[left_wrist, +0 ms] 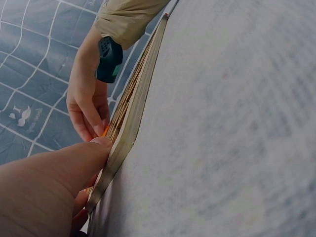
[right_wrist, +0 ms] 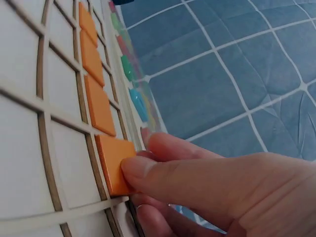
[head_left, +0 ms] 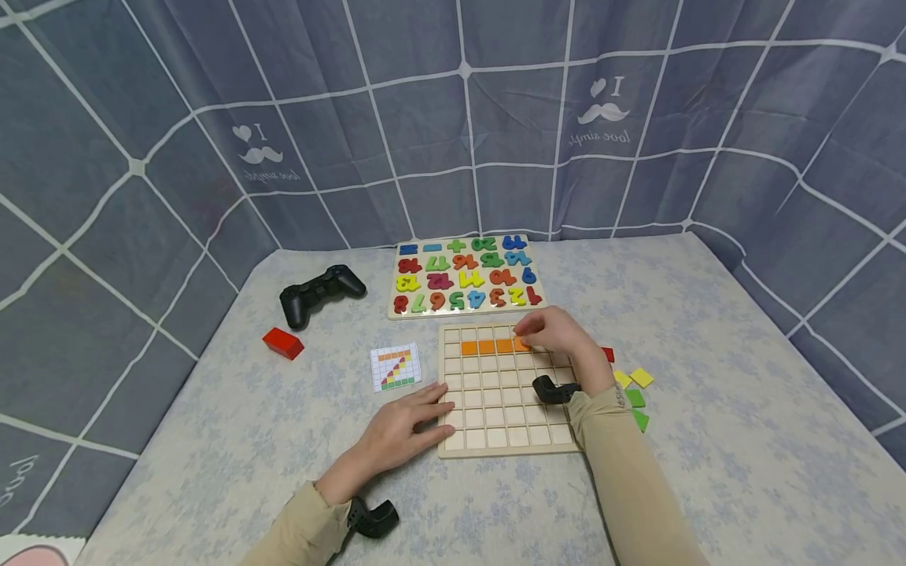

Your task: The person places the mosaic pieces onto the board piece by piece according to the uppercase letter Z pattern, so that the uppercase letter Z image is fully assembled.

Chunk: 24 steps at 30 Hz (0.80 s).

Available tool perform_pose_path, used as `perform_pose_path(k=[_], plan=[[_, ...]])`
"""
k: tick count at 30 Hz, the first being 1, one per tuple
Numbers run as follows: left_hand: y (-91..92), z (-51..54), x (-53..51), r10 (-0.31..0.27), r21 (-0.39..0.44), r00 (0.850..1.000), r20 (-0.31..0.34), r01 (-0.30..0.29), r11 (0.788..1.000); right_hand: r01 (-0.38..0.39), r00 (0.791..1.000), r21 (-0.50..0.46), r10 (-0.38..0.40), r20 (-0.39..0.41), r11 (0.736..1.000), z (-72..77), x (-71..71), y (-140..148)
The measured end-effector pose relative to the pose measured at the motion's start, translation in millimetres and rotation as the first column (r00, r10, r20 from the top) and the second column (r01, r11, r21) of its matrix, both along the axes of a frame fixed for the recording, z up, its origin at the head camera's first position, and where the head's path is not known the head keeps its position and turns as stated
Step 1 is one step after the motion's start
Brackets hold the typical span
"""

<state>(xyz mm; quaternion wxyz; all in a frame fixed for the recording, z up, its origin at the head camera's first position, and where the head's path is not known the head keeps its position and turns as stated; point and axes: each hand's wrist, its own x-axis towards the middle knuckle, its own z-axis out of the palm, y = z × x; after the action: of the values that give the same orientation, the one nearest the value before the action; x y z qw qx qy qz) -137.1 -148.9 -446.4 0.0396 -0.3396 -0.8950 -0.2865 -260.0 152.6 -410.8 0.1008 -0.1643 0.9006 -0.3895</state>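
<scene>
The orange tile (right_wrist: 112, 163), a plain flat square, is at 1 o'clock on the grid board (head_left: 497, 417), ending a row of 3 other orange tiles (head_left: 486, 347). The right hand (head_left: 561, 332) pinches it between its fingers, hiding part; full seating is hard to judge. The left hand (head_left: 399, 429) rests at 8 o'clock, fingers slightly apart. At 2 o'clock, a red piece (head_left: 608, 355) is partly hidden.

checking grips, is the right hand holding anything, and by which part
The right hand pinches an orange tile by its edge facing the number board.
</scene>
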Motion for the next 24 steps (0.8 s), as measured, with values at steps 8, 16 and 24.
perform_pose_path(k=[8,16,24], plan=[[-0.1,1.4,0.3,-0.005,0.010,1.000,0.012,0.005,1.000,-0.002,1.000,-0.017,0.002,0.002,1.000,-0.3,0.0,-1],[-0.3,-0.7,0.4,0.001,0.002,1.000,0.015,-0.001,1.000,-0.033,0.999,-0.077,0.036,0.034,0.996,2.4,2.4,6],[0.2,0.3,0.2,0.003,0.003,1.000,0.012,-0.003,1.000,0.026,0.995,-0.141,-0.011,0.102,0.990,10.0,6.0,36]])
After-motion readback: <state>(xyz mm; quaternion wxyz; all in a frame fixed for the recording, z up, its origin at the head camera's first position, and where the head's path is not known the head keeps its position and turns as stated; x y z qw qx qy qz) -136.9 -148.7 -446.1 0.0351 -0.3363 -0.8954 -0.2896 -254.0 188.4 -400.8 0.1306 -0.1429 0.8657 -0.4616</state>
